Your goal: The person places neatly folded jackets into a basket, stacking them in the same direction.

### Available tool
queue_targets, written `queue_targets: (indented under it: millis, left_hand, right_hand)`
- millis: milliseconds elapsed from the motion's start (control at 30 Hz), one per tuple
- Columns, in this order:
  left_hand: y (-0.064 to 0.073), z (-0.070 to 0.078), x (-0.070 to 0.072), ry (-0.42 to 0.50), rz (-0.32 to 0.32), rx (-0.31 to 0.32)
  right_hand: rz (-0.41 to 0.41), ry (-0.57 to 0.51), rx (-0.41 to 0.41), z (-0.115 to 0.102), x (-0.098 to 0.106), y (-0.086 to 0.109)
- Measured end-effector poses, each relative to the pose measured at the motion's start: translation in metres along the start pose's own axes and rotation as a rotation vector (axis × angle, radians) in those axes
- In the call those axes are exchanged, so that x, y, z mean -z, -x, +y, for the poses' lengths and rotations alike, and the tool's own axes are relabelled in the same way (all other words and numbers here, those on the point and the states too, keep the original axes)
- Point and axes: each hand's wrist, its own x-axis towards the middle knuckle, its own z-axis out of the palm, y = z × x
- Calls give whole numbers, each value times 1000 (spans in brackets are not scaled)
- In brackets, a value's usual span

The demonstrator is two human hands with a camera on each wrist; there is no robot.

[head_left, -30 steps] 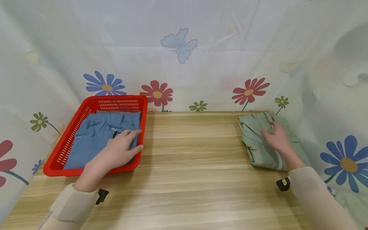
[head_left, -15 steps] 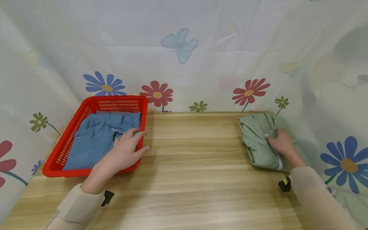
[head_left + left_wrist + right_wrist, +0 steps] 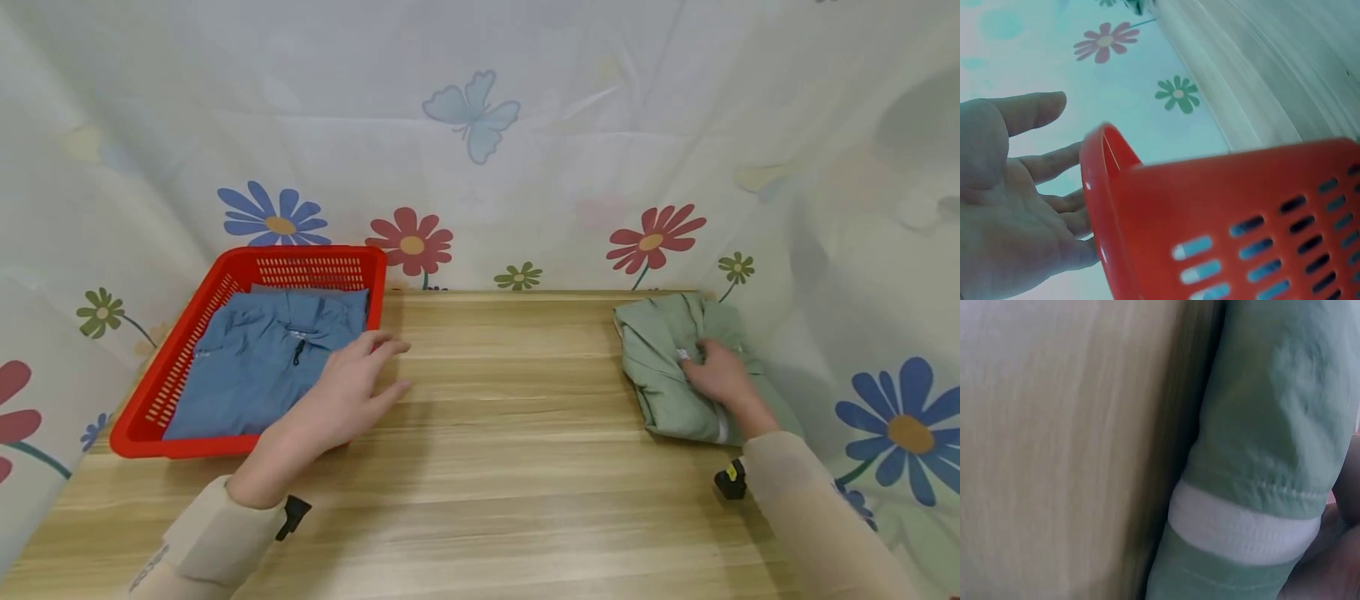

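My left hand [image 3: 341, 396], fingers relaxed and thumb apart, is over the right rim of the red plastic basket [image 3: 142, 446]. The left wrist view shows the open palm [image 3: 1010, 231] beside the basket rim [image 3: 1094, 187], which hides some fingertips. Inside the basket lies a folded blue garment [image 3: 240, 375] with a dark zipper pull. At the right, my right hand [image 3: 723, 379] pinches the top of a folded green garment [image 3: 652, 350], beside a small white tag. In the right wrist view, the green garment [image 3: 1260, 444] shows a white band; the hand is mostly hidden.
Both garments and the basket are on a wood-grain table [image 3: 510, 467]. A pale flowered curtain [image 3: 555, 192] hangs behind the table and along both sides. Black wrist cameras stick out near both cuffs.
My left hand has drifted right, from over the blue garment past the basket's rim. The right hand's fingers have drawn in on the green garment, which has shifted slightly left.
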Motion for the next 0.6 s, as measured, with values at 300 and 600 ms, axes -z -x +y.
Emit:
queue_targets:
  millis: [300, 600]
  left_hand:
    - [-2, 11, -13, 57, -18, -31]
    - [-10, 25, -32, 80, -77, -28]
  right_hand:
    - [13, 48, 74, -17, -17, -8]
    - [21, 28, 138, -40, -32, -11]
